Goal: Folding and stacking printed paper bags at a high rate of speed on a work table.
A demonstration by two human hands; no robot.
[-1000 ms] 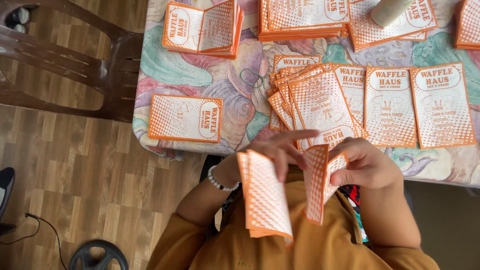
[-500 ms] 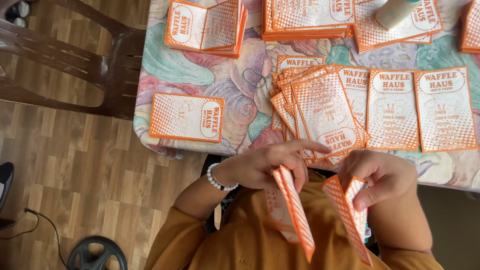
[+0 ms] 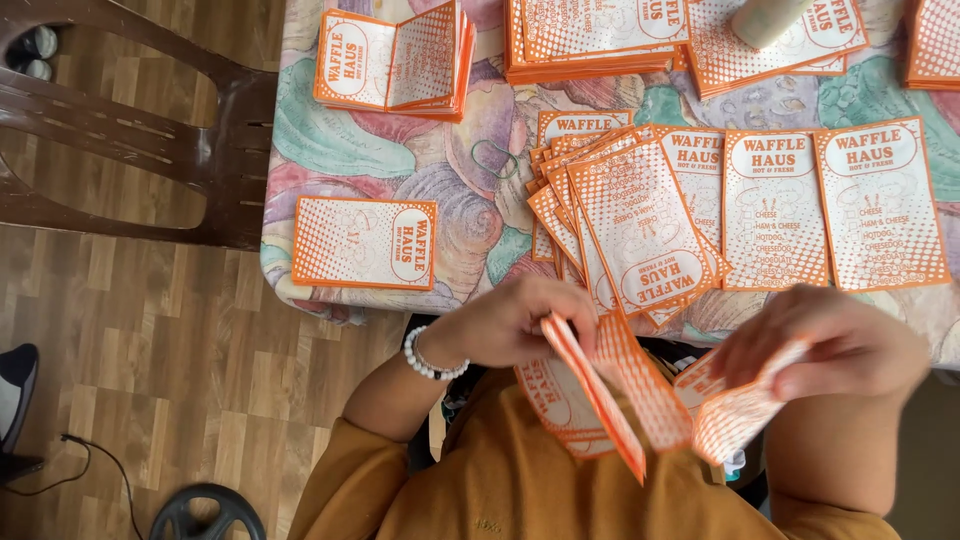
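Both my hands hold one orange-and-white printed paper sleeve (image 3: 640,395) over my lap, just below the table edge. My left hand (image 3: 520,320), with a white bead bracelet at the wrist, pinches its left flap. My right hand (image 3: 835,340), blurred, pulls the right flap (image 3: 735,415) outward, so the sleeve gapes. A fanned pile of the same flat sleeves (image 3: 625,215) lies on the table just above my hands. Two flat sleeves (image 3: 835,205) lie side by side to the right of the pile.
The table has a pastel shell-pattern cloth (image 3: 440,190). One sleeve (image 3: 365,243) lies near its left corner, a folded stack (image 3: 395,60) sits behind it, and more stacks (image 3: 595,35) line the far edge. A dark wooden chair (image 3: 130,140) stands left on wood flooring.
The sleeve was held flat and upright in front of my chest. My hands have since moved apart and lower, spreading its flaps open; my right hand has swung out to the right.
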